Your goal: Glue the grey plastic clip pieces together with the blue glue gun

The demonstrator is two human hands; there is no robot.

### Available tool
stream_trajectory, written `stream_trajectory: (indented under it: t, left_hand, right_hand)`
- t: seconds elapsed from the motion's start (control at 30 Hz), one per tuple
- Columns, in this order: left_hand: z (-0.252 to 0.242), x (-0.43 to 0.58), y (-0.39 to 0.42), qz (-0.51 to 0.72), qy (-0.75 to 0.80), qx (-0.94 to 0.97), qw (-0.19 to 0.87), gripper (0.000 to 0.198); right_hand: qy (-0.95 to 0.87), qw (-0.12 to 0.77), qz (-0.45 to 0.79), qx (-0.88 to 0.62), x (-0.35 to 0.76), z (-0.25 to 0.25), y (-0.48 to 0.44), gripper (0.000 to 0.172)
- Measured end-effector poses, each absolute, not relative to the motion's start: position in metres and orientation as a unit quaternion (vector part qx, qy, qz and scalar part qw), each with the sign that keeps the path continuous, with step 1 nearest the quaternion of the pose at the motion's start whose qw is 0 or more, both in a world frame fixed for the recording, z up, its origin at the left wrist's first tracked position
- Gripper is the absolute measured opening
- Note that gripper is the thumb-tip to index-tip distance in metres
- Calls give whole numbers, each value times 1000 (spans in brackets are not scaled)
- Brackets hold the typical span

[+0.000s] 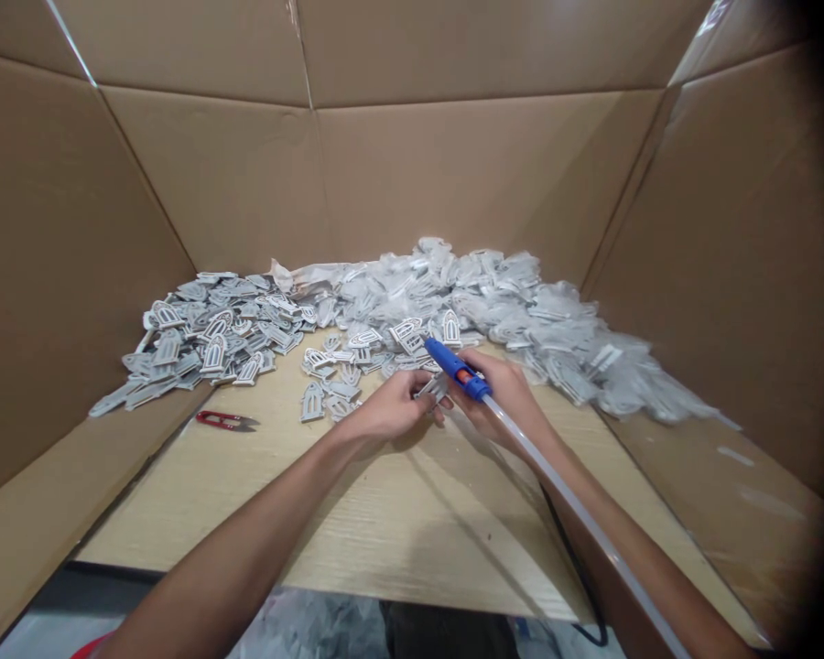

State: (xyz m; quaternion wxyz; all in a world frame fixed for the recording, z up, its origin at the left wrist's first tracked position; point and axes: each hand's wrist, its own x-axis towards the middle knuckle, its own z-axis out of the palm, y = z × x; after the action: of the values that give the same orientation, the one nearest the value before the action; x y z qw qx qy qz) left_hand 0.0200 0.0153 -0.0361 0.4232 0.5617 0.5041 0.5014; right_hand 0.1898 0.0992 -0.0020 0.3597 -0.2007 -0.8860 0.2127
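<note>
Near the middle of the table, my left hand pinches a small grey plastic arched-window piece between its fingers. Close beside it, my right hand is wrapped round a blue hot glue gun, whose nozzle points up and to the left. A long translucent glue stick runs out of the gun's back end along my right forearm. Several loose grey window pieces lie just past my left hand, some with white-edged frames. My fingers partly hide the held piece.
A heap of bare window pieces stands at the left, and a larger heap of plastic-bagged ones spreads across the back and right. Red thread snips lie at the left. Cardboard walls enclose the wooden table. A black cord hangs by my right arm.
</note>
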Motion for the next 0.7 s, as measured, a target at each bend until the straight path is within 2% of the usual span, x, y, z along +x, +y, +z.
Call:
stream_trajectory:
  t: [0.13,0.47,0.6,0.7]
  left_hand:
    - [-39,19,15,499,510,556,426,38]
    - [-28,27,13,534,490,537,433,31]
    - [-31,23,17,546,506,500,444,17]
    - [-29,19,19,568,541,431,447,6]
  right_hand:
    - [-887,350,220,-206,189,-4,98,5]
    - [-889,344,228,-196,185,-7,89,15]
    - [-851,416,205,-248,187,-3,93,14]
    - [-798,466,228,-307,190,2,99,28]
